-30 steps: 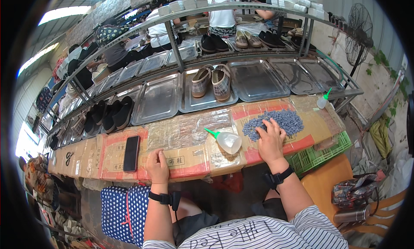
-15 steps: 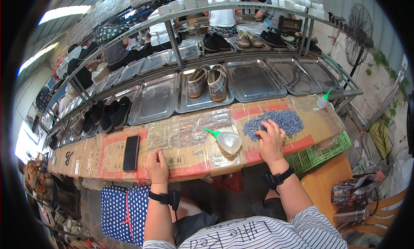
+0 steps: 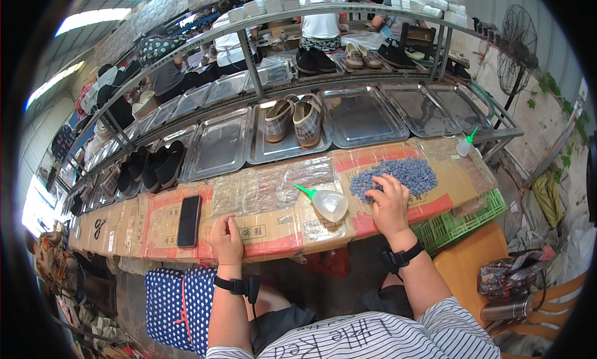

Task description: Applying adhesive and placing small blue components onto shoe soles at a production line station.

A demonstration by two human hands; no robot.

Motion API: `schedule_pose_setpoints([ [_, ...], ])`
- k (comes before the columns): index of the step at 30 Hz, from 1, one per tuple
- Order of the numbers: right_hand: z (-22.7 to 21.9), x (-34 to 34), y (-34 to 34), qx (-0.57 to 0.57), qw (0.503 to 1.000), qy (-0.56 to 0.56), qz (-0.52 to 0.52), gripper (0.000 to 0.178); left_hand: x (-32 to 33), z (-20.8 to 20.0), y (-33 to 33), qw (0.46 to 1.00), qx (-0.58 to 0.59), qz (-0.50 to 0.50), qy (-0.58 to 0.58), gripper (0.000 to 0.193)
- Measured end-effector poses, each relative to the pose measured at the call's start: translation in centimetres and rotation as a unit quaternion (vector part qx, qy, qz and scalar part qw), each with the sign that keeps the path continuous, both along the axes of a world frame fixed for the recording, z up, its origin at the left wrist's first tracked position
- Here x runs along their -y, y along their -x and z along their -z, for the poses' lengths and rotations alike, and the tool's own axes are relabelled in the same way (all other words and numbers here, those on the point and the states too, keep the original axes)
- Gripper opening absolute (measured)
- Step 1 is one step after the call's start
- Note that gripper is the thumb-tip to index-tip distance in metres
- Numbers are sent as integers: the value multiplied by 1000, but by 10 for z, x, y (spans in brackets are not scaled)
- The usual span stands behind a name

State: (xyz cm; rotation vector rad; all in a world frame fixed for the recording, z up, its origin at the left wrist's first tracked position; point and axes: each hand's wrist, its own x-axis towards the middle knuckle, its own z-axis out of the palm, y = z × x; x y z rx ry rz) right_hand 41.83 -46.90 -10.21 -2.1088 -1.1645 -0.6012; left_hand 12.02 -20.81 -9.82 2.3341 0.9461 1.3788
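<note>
My right hand (image 3: 390, 205) rests at the near edge of a spread heap of small blue-grey pieces (image 3: 413, 172), fingers bent but apart. I see nothing held in it, though the undersides of the fingers are hidden. My left hand (image 3: 226, 239) lies curled shut on the near edge of the cardboard-covered bench (image 3: 273, 225), with nothing visible in it. Between the hands, a translucent squeeze bottle (image 3: 329, 205) with a green nozzle lies on its side. A dark phone (image 3: 189, 221) is left of my left hand.
Beyond the bench runs a row of metal trays (image 3: 217, 144). One carries plaid slip-on shoes (image 3: 307, 122); black shoes (image 3: 165, 166) sit farther left. A second green-nozzled bottle (image 3: 465, 145) stands at the far right. Below lies a green crate (image 3: 463, 219). People work behind the rack.
The near trays and the plaid shoes have shifted left; the shoes on the far row moved slightly too. My right fingers have shifted a little at the heap; the left hand stays put.
</note>
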Motion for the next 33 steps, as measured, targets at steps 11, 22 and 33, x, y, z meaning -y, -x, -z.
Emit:
schedule_pose_setpoints([
  [11,3,3,-5,-6,999,-32,-2,14,2,1,-5,1000,3,4,-3,12],
  [22,5,4,-9,-19,999,-40,-15,14,3,3,-7,1000,-2,4,1,13],
  [33,11,5,-13,-19,999,-37,-1,9,4,4,-11,1000,-1,5,0,12],
])
